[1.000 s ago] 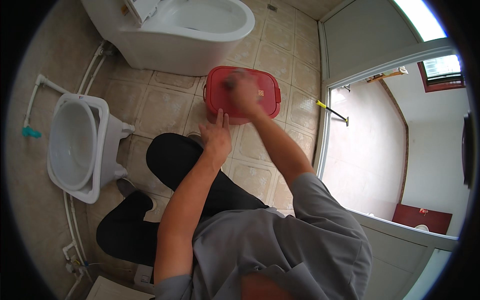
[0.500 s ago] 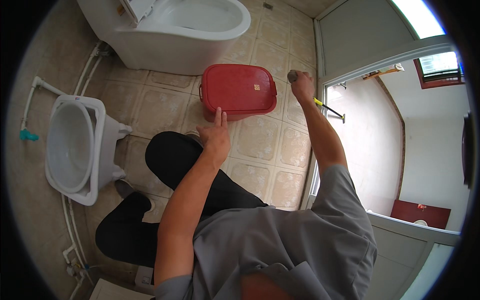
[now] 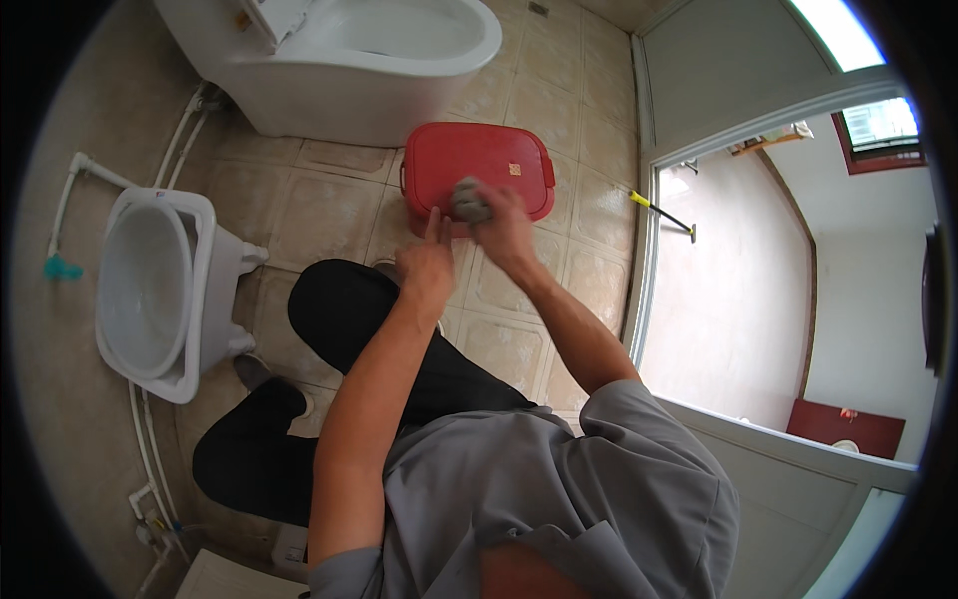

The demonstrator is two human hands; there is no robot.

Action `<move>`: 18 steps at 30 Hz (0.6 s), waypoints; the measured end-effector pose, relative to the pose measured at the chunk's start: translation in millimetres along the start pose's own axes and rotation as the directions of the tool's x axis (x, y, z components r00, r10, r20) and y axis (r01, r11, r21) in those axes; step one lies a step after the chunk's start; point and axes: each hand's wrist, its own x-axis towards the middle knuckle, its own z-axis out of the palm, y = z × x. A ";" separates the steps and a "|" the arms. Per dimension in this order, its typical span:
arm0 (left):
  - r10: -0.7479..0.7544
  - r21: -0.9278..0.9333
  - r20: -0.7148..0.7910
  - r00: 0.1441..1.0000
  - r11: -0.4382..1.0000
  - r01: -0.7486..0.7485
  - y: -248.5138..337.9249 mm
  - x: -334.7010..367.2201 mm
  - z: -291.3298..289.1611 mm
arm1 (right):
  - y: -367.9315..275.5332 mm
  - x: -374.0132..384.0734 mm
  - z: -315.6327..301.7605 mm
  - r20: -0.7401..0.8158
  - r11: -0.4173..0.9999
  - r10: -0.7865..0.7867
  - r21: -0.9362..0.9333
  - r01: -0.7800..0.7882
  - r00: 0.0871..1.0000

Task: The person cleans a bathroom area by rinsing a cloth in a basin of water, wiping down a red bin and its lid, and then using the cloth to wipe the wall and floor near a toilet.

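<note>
A red plastic bin (image 3: 429,150) with a flat lid stands on the tiles in front of me. My left hand (image 3: 427,268) rests at the lid's near edge, with two fingers stretched out onto it. Bunched in my right hand (image 3: 504,228) is a grey cloth (image 3: 469,200). The hand is slightly smeared by motion over the near part of the lid, and the cloth appears to touch its surface. A small pale sticker (image 3: 515,170) is on the lid to the right of the cloth.
Beyond the bin stands a white toilet (image 3: 399,90). A white plastic basin (image 3: 150,290) leans at the left, near wall pipes (image 3: 105,177). To the right, a door frame (image 3: 639,270) opens onto another room, where a black-and-yellow tool (image 3: 664,215) lies on the floor.
My right hand has swung left from beside the door frame to the bin's lid, bringing the grey cloth with it. My left hand has stayed at the lid's near edge.
</note>
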 end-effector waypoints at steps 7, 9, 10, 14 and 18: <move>-0.041 -0.151 0.018 0.999 0.988 0.043 1.9 -4.9 -6.1 | 83.5 28.9 -33.5 -0.258 0.883 0.034 -0.446 -0.150 0.966; -0.070 -0.183 0.007 0.998 0.981 0.070 3.8 -0.3 -2.6 | 54.7 24.9 -3.2 -0.152 0.904 -0.159 -0.419 0.082 0.976; -0.106 -0.207 0.005 0.994 0.973 0.105 -1.5 -0.5 2.8 | 17.2 20.3 19.3 -0.060 0.945 -0.159 -0.298 0.134 0.985; -0.113 -0.178 0.056 0.992 0.976 0.122 -0.4 5.2 11.3 | -30.0 38.2 54.0 0.092 0.925 -0.379 0.065 0.374 0.921; -0.142 -0.200 0.023 0.990 0.969 0.144 -0.1 -3.9 -13.6 | 6.0 61.7 30.0 0.018 0.795 -0.025 0.606 0.009 1.000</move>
